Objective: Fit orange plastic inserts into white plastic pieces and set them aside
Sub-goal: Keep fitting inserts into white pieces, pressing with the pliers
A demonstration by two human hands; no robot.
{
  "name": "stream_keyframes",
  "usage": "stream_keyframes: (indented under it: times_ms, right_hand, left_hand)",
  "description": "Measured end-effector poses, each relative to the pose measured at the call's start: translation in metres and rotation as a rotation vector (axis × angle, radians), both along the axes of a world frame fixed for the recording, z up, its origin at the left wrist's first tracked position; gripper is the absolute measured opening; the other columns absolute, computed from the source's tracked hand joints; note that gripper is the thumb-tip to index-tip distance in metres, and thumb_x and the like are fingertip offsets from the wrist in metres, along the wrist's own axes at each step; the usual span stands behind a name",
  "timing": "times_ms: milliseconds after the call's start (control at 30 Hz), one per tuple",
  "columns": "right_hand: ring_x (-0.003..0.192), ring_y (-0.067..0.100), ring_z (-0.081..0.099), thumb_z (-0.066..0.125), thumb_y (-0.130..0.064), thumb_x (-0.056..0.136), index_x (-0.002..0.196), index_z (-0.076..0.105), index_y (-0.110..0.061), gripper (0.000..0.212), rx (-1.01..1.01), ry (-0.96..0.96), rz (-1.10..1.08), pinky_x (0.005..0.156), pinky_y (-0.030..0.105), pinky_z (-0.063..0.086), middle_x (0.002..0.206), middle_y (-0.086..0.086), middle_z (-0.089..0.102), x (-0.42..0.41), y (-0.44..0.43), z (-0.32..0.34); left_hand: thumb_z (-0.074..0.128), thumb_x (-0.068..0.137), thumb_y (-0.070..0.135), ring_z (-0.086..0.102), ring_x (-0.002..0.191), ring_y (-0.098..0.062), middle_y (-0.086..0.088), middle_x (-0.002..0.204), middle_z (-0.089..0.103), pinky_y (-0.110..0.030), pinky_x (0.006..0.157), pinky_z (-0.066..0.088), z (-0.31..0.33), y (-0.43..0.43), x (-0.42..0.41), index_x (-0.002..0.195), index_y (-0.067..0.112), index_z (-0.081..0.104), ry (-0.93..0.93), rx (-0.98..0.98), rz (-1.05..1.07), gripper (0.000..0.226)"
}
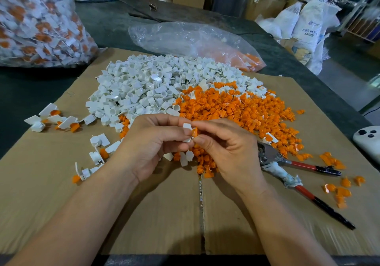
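both hands met over the cardboard, just in front of the piles. the left hand pinched a white piece between thumb and curled fingers. the right hand had its fingertips clamped on an orange insert, which touched the white piece. how deep the insert sat could not be told.

behind the hands lay the white pile, with the orange pile touching its right side. a few fitted pieces lay scattered at the left of the cardboard, well apart from the hands. red-handled pliers lay just right of the right hand, among stray orange bits. a full bag of white and orange parts stood at far left. a clear bag lay slumped behind the piles.
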State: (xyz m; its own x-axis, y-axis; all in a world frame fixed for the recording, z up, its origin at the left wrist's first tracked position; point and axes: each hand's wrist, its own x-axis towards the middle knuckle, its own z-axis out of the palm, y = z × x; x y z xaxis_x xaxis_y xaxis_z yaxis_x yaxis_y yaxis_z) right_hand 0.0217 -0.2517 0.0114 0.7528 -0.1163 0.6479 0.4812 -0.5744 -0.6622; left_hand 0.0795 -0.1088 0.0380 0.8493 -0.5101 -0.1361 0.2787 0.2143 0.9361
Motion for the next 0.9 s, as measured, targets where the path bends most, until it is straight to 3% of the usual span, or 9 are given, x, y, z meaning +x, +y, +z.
stream_keyframes:
  times_ms: [133,300,500,667,900]
  right_hand:
    - [0.084,0.003,0.061,0.066,-0.009,0.077,0.107,0.062,-0.012,0.031,0.03,0.01,0.003,0.074,0.016,0.046,0.09,-0.005,0.066,0.0,0.0006,-0.0001]
    - [0.084,0.002,0.062,0.066,-0.009,0.077,0.107,0.061,-0.014,0.031,0.053,0.004,0.012,0.074,0.016,0.047,0.09,-0.012,0.064,-0.0001,0.0014,-0.0009]
    - [0.084,0.003,0.063,0.067,-0.01,0.076,0.108,0.061,-0.014,0.032,0.074,0.006,0.061,0.075,0.017,0.048,0.089,-0.01,0.066,0.0001,0.0021,-0.0022]
    - [0.088,0.004,0.066,0.065,0.0,0.074,0.109,0.058,-0.023,0.043,0.248,0.074,0.134,0.077,0.017,0.051,0.096,-0.008,0.066,-0.0015,0.0034,-0.0029]
    - [0.088,0.007,0.067,0.065,0.0,0.074,0.108,0.059,-0.018,0.039,0.285,0.062,0.132,0.077,0.019,0.052,0.094,-0.001,0.067,-0.002,0.0029,-0.0013]
  left_hand:
    - [0.064,0.049,0.002,0.064,0.045,-0.017,-0.013,0.054,0.065,-0.015,0.041,0.049,0.0004,-0.0004,-0.0004,0.061,0.004,0.071,0.014,-0.023,0.012,0.014]
    - [0.065,0.05,0.001,0.064,0.045,-0.016,-0.012,0.054,0.064,-0.015,0.041,0.049,0.0006,0.0001,-0.0011,0.068,0.001,0.067,0.007,-0.006,0.016,0.018]
    - [0.061,0.069,-0.015,0.061,0.043,-0.014,-0.008,0.052,0.063,-0.014,0.04,0.048,-0.001,-0.0015,-0.0004,0.065,0.002,0.066,-0.017,0.056,0.034,0.018]
    - [0.065,0.047,0.002,0.06,0.041,-0.013,-0.01,0.053,0.064,-0.014,0.039,0.046,-0.0003,0.0,0.0007,0.065,0.002,0.066,0.015,-0.01,0.033,0.018]
    - [0.067,0.047,0.006,0.061,0.043,-0.014,-0.01,0.053,0.064,-0.015,0.039,0.046,-0.001,0.0003,0.0002,0.054,0.009,0.071,-0.031,0.001,0.012,0.009]
